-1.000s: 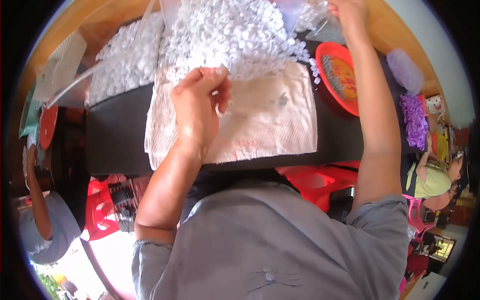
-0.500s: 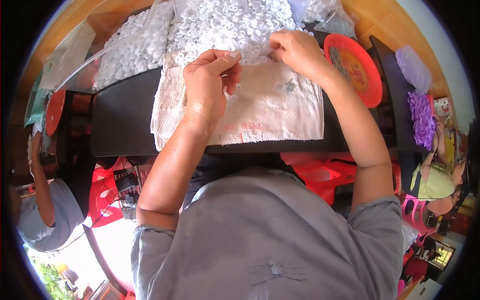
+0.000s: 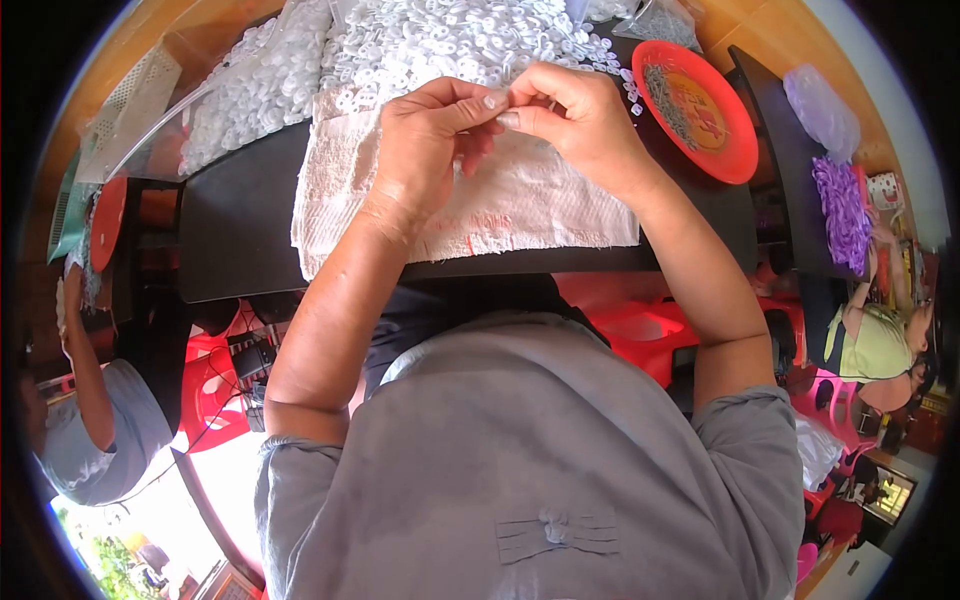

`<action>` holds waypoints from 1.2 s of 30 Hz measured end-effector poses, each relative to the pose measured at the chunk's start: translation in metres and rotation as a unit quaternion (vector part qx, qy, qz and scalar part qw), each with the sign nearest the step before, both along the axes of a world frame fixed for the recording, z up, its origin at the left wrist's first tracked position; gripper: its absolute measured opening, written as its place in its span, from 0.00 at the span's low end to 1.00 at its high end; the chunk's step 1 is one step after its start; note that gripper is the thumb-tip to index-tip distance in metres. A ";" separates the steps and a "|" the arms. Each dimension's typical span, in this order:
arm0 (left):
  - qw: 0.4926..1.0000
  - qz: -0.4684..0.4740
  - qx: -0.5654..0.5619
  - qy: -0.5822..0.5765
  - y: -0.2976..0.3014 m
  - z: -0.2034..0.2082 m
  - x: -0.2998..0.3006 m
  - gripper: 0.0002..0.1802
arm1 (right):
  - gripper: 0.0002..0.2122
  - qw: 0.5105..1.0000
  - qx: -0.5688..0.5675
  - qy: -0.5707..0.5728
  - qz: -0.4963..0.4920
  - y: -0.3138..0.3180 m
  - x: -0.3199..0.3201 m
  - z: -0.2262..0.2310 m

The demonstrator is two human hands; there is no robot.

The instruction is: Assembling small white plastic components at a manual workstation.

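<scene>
Above a pale towel [image 3: 350, 190] my two hands meet, fingertips together. My left hand [image 3: 430, 130] is closed, thumb against the fingers, around something too small to make out. My right hand [image 3: 585, 120] pinches at the same spot, and what lies between its fingertips is also hidden. Just beyond them spreads a big heap of small white plastic pieces [image 3: 430, 45] with holes in them. To the right stands a red plate [image 3: 738, 150] with a pile of thin metal pins or wires [image 3: 668, 105] along its left side.
A clear bag or bin of more white pieces [image 3: 250, 90] is at the left on the black table [image 3: 235, 225]. Clear plastic bags [image 3: 665, 22] lie at the far right. Purple strips [image 3: 840, 210] sit on a side table. One co-worker [image 3: 105, 430] is at left, another [image 3: 875, 340] at right.
My right hand has moved left and down from the white heap to meet my left hand at the fingertips. The whole view has shifted slightly.
</scene>
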State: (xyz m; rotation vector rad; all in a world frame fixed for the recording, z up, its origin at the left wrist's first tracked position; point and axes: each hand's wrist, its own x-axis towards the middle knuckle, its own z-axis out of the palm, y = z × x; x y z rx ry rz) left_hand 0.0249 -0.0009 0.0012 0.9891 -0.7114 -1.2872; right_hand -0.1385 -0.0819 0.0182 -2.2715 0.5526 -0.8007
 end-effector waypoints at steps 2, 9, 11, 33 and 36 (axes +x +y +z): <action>0.994 0.034 0.001 -0.101 0.001 0.000 -0.001 0.06 | 0.03 0.999 -0.030 0.026 -0.018 -0.005 -0.010 0.000; 0.946 0.004 -0.043 -0.321 0.000 -0.020 -0.006 0.06 | 0.05 0.960 -0.213 0.177 -0.031 -0.018 -0.046 -0.004; 0.900 0.017 -0.099 -0.425 -0.001 -0.024 -0.008 0.07 | 0.05 0.944 -0.259 0.202 -0.025 -0.017 -0.049 -0.010; 0.902 0.021 -0.158 -0.400 0.009 0.002 -0.031 0.05 | 0.03 0.961 0.278 -0.014 -0.012 -0.014 -0.060 0.002; 0.863 0.028 -0.184 -0.470 0.009 0.014 -0.039 0.07 | 0.04 0.958 0.285 -0.009 0.006 -0.009 -0.063 0.007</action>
